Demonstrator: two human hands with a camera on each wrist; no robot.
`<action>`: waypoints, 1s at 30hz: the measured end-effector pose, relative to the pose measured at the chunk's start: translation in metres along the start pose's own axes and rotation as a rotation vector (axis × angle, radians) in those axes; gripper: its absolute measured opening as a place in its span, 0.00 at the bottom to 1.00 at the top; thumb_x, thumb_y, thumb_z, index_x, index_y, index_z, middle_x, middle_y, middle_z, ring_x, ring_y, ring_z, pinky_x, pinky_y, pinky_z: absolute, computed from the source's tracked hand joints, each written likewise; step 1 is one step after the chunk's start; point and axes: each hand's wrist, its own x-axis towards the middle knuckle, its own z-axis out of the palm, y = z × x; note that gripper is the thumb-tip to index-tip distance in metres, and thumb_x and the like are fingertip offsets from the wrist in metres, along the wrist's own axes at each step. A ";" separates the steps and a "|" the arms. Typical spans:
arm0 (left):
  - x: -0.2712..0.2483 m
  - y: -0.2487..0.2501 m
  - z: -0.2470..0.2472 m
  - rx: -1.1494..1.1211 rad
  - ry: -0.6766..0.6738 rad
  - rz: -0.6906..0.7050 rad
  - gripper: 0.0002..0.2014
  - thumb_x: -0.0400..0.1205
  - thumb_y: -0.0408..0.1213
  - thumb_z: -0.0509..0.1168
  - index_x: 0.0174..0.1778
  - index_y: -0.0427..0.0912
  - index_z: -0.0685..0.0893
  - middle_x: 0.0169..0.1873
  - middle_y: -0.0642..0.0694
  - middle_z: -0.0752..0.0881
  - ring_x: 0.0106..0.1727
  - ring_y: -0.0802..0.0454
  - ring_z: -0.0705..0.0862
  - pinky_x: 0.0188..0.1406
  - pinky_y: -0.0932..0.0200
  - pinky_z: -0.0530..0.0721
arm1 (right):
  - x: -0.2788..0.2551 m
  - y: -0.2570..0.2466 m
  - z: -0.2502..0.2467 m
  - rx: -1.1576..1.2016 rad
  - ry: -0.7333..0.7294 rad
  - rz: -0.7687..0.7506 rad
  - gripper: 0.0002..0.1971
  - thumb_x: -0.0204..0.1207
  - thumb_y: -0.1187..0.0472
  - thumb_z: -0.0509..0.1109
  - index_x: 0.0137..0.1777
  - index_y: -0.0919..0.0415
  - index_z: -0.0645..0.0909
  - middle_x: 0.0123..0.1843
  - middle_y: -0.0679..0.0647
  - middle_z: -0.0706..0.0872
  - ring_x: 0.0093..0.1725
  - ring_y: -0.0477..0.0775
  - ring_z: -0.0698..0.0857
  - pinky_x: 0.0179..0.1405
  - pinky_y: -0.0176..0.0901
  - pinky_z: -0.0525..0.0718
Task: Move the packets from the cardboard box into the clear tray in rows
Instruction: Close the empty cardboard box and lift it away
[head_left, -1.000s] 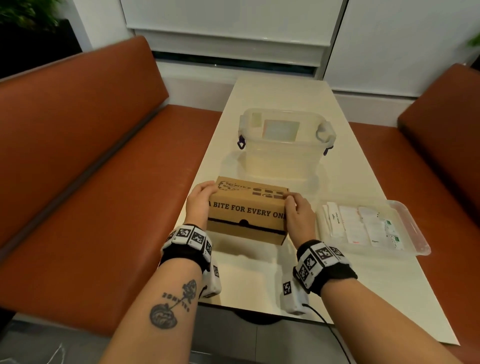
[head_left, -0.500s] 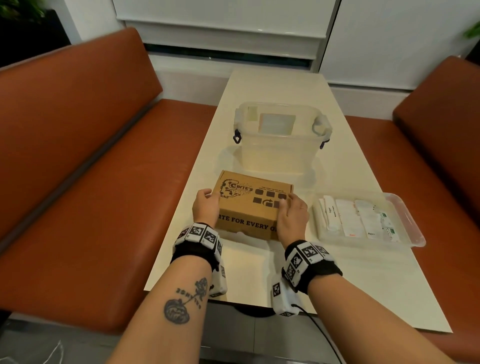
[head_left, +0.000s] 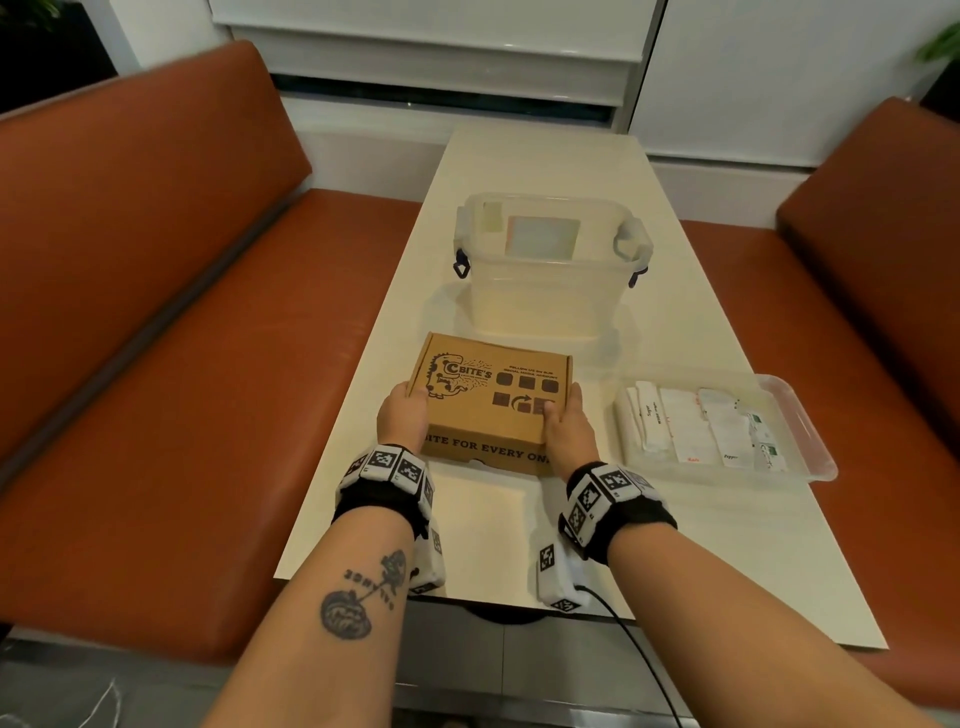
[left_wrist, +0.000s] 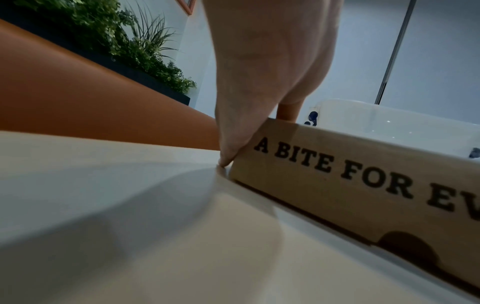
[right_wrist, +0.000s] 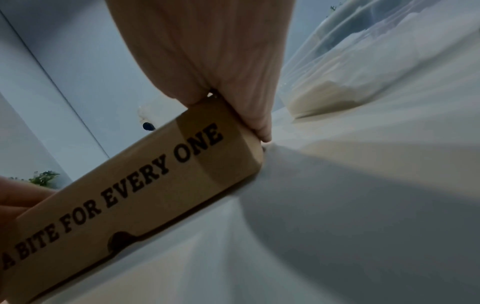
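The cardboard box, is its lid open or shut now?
Shut. The cardboard box has its printed lid lying flat over the top, the left hand and right hand gripping its two ends.

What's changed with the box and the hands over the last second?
The cardboard box was tilted with its front face up toward the camera; it now lies flat on the table, lid closed. The left hand and right hand keep their grip on its near corners. The clear tray with its packets and the tub stayed put.
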 end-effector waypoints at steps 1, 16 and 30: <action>0.000 -0.001 0.000 -0.010 0.010 0.007 0.17 0.88 0.39 0.52 0.67 0.36 0.78 0.60 0.35 0.83 0.59 0.38 0.80 0.54 0.51 0.78 | 0.000 -0.001 -0.001 0.009 -0.002 -0.011 0.24 0.86 0.60 0.52 0.81 0.60 0.54 0.69 0.60 0.79 0.64 0.61 0.81 0.66 0.56 0.78; 0.005 0.075 -0.013 -0.420 0.413 0.306 0.14 0.86 0.45 0.58 0.62 0.44 0.82 0.50 0.51 0.86 0.48 0.55 0.84 0.40 0.63 0.83 | 0.024 -0.086 -0.028 0.134 0.189 -0.448 0.28 0.85 0.59 0.55 0.83 0.55 0.52 0.80 0.52 0.67 0.77 0.51 0.68 0.77 0.44 0.64; 0.068 0.192 0.036 -0.186 0.070 0.500 0.22 0.90 0.41 0.47 0.82 0.44 0.62 0.77 0.44 0.72 0.76 0.45 0.71 0.75 0.44 0.70 | 0.159 -0.154 -0.118 0.065 0.201 -0.390 0.24 0.86 0.57 0.54 0.81 0.57 0.59 0.74 0.55 0.75 0.70 0.55 0.76 0.71 0.56 0.75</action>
